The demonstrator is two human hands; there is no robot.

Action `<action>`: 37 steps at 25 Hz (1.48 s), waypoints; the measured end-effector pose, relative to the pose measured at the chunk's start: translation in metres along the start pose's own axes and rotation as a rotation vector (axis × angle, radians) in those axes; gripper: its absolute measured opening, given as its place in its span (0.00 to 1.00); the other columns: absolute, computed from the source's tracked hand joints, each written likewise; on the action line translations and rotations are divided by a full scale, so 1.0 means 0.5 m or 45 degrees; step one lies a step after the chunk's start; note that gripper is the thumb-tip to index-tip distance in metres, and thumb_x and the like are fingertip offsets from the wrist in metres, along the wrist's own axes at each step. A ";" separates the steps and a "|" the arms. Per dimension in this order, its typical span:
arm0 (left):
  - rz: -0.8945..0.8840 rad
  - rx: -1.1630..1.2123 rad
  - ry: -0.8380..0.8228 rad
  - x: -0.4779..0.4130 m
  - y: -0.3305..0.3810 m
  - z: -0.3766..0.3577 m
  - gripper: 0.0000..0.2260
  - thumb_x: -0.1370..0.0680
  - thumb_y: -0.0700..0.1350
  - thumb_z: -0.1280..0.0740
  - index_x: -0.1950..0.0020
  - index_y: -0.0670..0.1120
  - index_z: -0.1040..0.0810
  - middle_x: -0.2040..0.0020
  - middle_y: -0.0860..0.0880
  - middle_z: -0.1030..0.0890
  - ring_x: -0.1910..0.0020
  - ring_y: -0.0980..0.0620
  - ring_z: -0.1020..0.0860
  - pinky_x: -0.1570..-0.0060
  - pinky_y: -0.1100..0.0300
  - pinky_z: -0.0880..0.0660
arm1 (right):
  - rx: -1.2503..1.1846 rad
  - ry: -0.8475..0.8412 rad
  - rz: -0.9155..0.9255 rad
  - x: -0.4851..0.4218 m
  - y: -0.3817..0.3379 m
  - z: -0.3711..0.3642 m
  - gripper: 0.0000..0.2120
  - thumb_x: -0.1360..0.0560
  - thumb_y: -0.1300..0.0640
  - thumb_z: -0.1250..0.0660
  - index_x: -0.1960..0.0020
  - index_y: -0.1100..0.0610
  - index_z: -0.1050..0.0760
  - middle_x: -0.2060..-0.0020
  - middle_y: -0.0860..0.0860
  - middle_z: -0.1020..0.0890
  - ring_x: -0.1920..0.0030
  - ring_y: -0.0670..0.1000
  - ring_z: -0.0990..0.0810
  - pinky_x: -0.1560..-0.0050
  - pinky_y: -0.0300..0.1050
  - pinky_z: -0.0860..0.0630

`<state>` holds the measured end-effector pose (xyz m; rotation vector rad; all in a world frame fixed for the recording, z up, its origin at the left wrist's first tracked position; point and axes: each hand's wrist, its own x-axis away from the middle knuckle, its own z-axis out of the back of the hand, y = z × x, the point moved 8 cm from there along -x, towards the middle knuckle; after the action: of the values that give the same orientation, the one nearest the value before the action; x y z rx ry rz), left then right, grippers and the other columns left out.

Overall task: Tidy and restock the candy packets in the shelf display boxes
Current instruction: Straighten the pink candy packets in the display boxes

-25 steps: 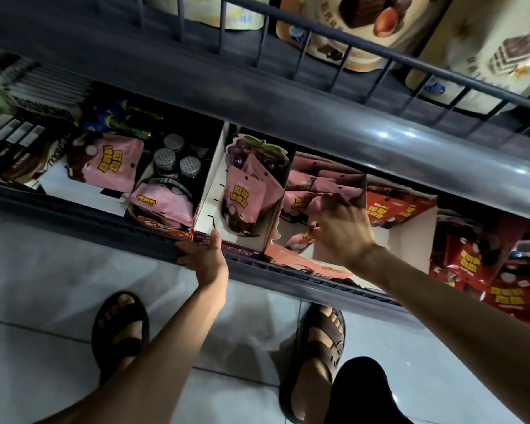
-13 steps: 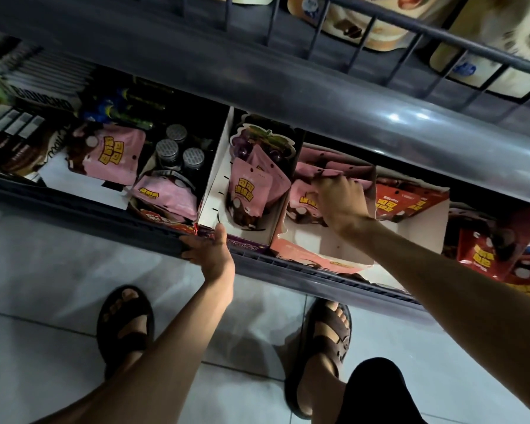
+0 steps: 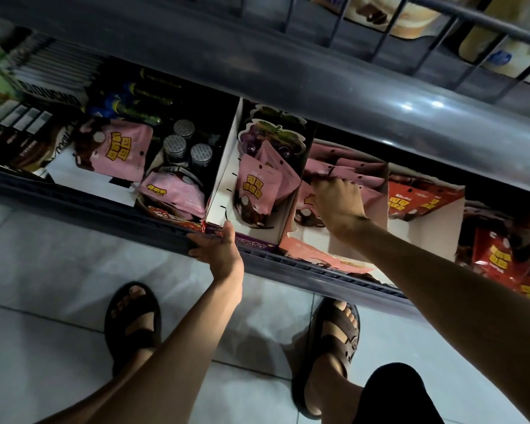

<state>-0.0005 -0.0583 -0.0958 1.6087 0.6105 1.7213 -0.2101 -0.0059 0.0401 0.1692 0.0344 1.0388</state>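
underfoot: tiled floor [image 3: 43, 301], sandals [image 3: 132, 316] planted just short of the shelf.

left grip [image 3: 219, 255]: clamped on the front rail [image 3: 104, 217] of the lower shelf, fingers hooked over the lip, thumb raised against the front of the purple display box [image 3: 248, 240]. reads as bracing. risk: leaning harder and shoving that box inward or askew, toppling the upright pink pouches [image 3: 259, 191] inside it.

same depth, farther left: loose pink packets [image 3: 120, 148] lying flat outside any matching box, beside dark jars [image 3: 178, 145]. not yet sorted; easy to overlook in this dim light.

right grip [image 3: 338, 200]: reaching into the pink display box [image 3: 318, 255] just right of the purple one, fingers curled down and closed on the tops of the row of pink packets [image 3: 358, 175] standing there. number pinched: cannot tell, fingertips hidden.

judged step: straightening that row or drawing it forward.

likely failures from here:
- dragging several at once, spilling them over the folded-down front flap and off the shelf to the floor.
- crumpling soft pouch tops under too tight a pinch.
- catching a corner on the box wall next to the red packets [image 3: 410, 200] and skewing both boxes.
- knocking wrist or forearm on the upper shelf edge [image 3: 318, 87] hanging low over the boxes when lifting out, jolting the handful loose.
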 end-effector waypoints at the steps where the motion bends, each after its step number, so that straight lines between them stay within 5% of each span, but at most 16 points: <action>1: -0.026 -0.028 0.003 0.001 -0.002 0.004 0.46 0.27 0.69 0.40 0.21 0.45 0.56 0.22 0.37 0.55 0.23 0.39 0.54 0.27 0.36 0.50 | -0.007 0.003 -0.002 0.000 -0.002 0.001 0.13 0.21 0.66 0.43 0.41 0.59 0.24 0.54 0.58 0.17 0.55 0.58 0.18 0.58 0.48 0.26; 4: -0.089 -0.158 0.039 0.004 0.000 0.013 0.38 0.21 0.59 0.39 0.21 0.43 0.55 0.22 0.36 0.52 0.24 0.35 0.51 0.26 0.40 0.50 | -0.048 0.011 0.000 -0.002 -0.001 0.001 0.14 0.21 0.65 0.42 0.39 0.58 0.25 0.53 0.57 0.17 0.57 0.57 0.18 0.59 0.48 0.24; 9: 0.018 -0.147 0.034 0.001 0.005 0.002 0.38 0.21 0.58 0.40 0.21 0.45 0.59 0.23 0.34 0.59 0.23 0.36 0.55 0.28 0.40 0.49 | -0.168 0.072 -0.011 0.021 0.013 0.020 0.12 0.21 0.60 0.37 0.38 0.56 0.28 0.55 0.54 0.18 0.64 0.51 0.21 0.65 0.45 0.22; 15: 0.036 -0.135 0.053 -0.001 0.003 0.006 0.38 0.21 0.57 0.39 0.21 0.45 0.58 0.23 0.34 0.58 0.23 0.37 0.55 0.29 0.39 0.48 | -0.449 0.383 0.458 0.070 -0.093 0.140 0.14 0.25 0.63 0.33 0.39 0.59 0.25 0.40 0.55 0.26 0.46 0.54 0.22 0.50 0.44 0.21; 18: 0.033 -0.099 0.049 0.000 0.006 0.005 0.38 0.21 0.57 0.38 0.21 0.45 0.58 0.23 0.35 0.58 0.23 0.38 0.55 0.28 0.38 0.47 | -0.447 0.108 0.416 0.008 -0.156 0.117 0.12 0.25 0.60 0.35 0.42 0.54 0.25 0.40 0.54 0.26 0.48 0.57 0.21 0.49 0.53 0.21; 20: 0.030 -0.119 0.051 0.003 0.008 0.006 0.40 0.22 0.59 0.38 0.21 0.44 0.58 0.23 0.33 0.57 0.23 0.37 0.54 0.29 0.40 0.48 | -0.365 -0.096 0.285 -0.037 -0.181 0.076 0.19 0.25 0.62 0.36 0.35 0.53 0.31 0.39 0.54 0.28 0.47 0.57 0.22 0.50 0.55 0.21; 23: 0.020 -0.125 0.054 0.001 0.009 0.006 0.42 0.23 0.60 0.37 0.21 0.43 0.58 0.24 0.32 0.56 0.23 0.35 0.53 0.28 0.41 0.48 | -0.435 -0.125 0.151 -0.078 -0.198 0.059 0.34 0.29 0.70 0.37 0.27 0.53 0.42 0.35 0.56 0.31 0.42 0.58 0.23 0.50 0.51 0.21; 28: 0.008 -0.095 0.050 -0.003 0.004 0.001 0.39 0.20 0.55 0.39 0.21 0.44 0.60 0.24 0.32 0.59 0.23 0.36 0.55 0.27 0.41 0.51 | -0.428 -0.150 0.025 -0.096 -0.207 0.055 0.19 0.24 0.69 0.45 0.36 0.59 0.30 0.51 0.58 0.20 0.50 0.59 0.20 0.59 0.48 0.25; 33: 0.006 -0.137 0.054 0.001 0.009 0.003 0.38 0.20 0.55 0.39 0.21 0.43 0.60 0.24 0.32 0.58 0.23 0.35 0.54 0.27 0.42 0.50 | -0.512 -0.283 -0.042 -0.075 -0.201 0.023 0.12 0.24 0.64 0.36 0.41 0.60 0.27 0.56 0.55 0.20 0.54 0.55 0.19 0.59 0.46 0.21; 37: 0.038 -0.152 0.033 0.005 0.011 0.003 0.38 0.20 0.56 0.40 0.21 0.44 0.60 0.23 0.33 0.58 0.23 0.36 0.54 0.27 0.41 0.51 | -0.710 -0.037 -0.076 -0.034 -0.142 0.073 0.09 0.22 0.61 0.39 0.43 0.58 0.24 0.55 0.57 0.18 0.56 0.57 0.18 0.57 0.51 0.19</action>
<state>0.0002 -0.0602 -0.0898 1.5213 0.4891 1.7688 -0.1542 -0.0602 0.0643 -0.3219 -0.2731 0.9508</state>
